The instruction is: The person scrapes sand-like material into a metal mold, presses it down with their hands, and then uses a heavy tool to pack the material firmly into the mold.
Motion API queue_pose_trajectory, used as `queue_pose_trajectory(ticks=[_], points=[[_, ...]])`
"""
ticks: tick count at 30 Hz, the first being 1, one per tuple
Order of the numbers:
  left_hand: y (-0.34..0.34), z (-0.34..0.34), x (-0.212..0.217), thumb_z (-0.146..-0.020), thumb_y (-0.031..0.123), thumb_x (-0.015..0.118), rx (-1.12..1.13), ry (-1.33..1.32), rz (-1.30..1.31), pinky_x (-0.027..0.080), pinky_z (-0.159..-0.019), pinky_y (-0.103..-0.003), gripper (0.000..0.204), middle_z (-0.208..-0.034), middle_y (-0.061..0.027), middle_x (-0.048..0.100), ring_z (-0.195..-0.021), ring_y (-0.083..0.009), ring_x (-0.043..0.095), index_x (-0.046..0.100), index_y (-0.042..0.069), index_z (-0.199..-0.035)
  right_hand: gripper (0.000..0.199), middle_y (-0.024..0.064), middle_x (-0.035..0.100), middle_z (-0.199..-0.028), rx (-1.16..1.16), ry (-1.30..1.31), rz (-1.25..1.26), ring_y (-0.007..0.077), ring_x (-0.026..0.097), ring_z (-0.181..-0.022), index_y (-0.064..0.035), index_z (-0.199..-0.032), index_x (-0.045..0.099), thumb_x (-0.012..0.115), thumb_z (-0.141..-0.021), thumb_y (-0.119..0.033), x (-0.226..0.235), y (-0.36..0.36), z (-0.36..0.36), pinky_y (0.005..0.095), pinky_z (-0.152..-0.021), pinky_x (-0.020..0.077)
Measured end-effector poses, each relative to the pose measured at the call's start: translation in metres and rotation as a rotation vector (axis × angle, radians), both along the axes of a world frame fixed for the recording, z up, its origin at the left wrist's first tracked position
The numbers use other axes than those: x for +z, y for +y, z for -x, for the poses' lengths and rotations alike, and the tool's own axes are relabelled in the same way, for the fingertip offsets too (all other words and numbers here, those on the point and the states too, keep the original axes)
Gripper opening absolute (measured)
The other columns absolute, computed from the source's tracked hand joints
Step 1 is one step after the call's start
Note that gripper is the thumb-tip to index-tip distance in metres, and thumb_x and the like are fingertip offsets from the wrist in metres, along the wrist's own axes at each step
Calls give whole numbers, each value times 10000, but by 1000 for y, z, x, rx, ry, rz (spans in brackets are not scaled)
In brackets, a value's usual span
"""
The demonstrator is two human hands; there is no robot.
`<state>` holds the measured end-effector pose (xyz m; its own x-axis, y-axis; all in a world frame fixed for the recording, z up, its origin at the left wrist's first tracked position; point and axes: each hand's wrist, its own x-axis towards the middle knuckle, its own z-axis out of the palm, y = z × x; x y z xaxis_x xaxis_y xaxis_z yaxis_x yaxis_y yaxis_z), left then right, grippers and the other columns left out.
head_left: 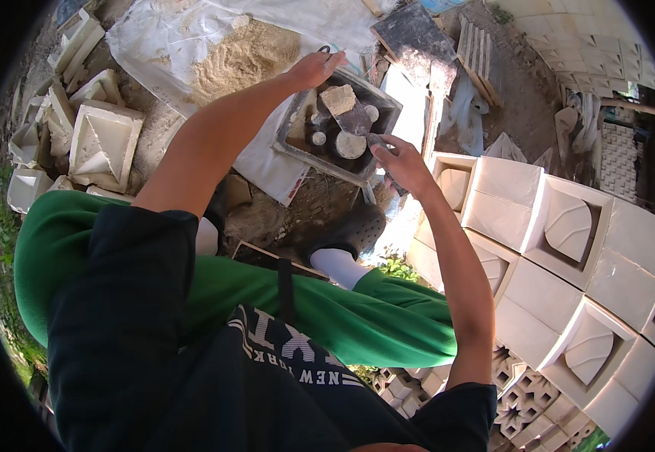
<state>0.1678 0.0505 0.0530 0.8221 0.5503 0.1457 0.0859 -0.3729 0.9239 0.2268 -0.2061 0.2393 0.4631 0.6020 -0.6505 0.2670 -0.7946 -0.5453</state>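
The person is seated over bare ground, green trousers and dark clogs in view, both forearms extended toward a square grey mould tray [290,148] that rests on the ground partly over a white sack. The left hand [314,69] lies at the tray's far-left corner, fingers curled together around a thin dark loop-shaped item at the fingertips; what that item is cannot be told. The right hand [401,163] sits at the tray's near-right edge, fingers partly closed with thumb and forefinger pinched on a small greyish piece [376,140]; its nature cannot be made out. Inside the tray stand several round pale plugs [350,145] on a dark wet bed, with a trowel [351,113] lying across them, its blade carrying a lump of pale sandy mix. Beyond the tray's far-left side a heap of sand [241,56] is spread on white sheeting [162,34]. At the person's right, just beside the right forearm, cast white blocks [569,226] with a leaf-shaped recess are stacked in rows. At the left, well apart from the tray, further white square moulds [105,143] lie loosely piled on the ground. A dark flat board [414,38] leans beyond the tray's far-right corner.
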Motion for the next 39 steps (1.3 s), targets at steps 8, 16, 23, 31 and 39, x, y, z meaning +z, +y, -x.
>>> queue_pose_trajectory(ticks=[8,16,23,31,39], points=[[6,-44,13,-1014,504,267,-263,207,31,421,-983,-418,657,-947,-159,718,-963,-378,622,769,92,-918,440,70,608,-774,-84,175,115,112,528,-471,-17,-1285,554,598,-941,-287,12,35,-17,286,-380,443],[12,-53,6,-994,522,294,-220,149,129,433,-967,-441,651,-887,-174,710,-891,-378,631,769,88,-888,356,65,629,-779,-113,237,179,113,535,-479,-25,-1186,598,580,-954,-294,24,54,-28,275,-383,438],[-1,-16,-11,-990,417,390,278,194,0,436,-964,-440,508,-1075,-246,658,-1062,-397,609,632,25,-1207,415,77,604,-746,-28,21,230,132,548,-480,-21,-1271,563,544,-957,-291,55,15,-14,293,-409,447],[-76,35,-12,-973,409,458,185,195,-801,212,-1160,-468,625,-1488,-183,383,-1406,-318,316,393,-27,-1417,443,119,634,-707,24,-241,305,184,618,-549,-62,-1297,567,542,-947,-333,119,-46,26,352,-567,499],[-87,48,-3,-952,445,471,-231,102,-897,183,-1174,-460,661,-1509,-145,359,-1422,-281,288,388,-8,-1427,450,226,680,-951,120,-429,156,335,672,-872,-39,-1290,559,555,-939,-322,117,-43,25,422,-801,492]])
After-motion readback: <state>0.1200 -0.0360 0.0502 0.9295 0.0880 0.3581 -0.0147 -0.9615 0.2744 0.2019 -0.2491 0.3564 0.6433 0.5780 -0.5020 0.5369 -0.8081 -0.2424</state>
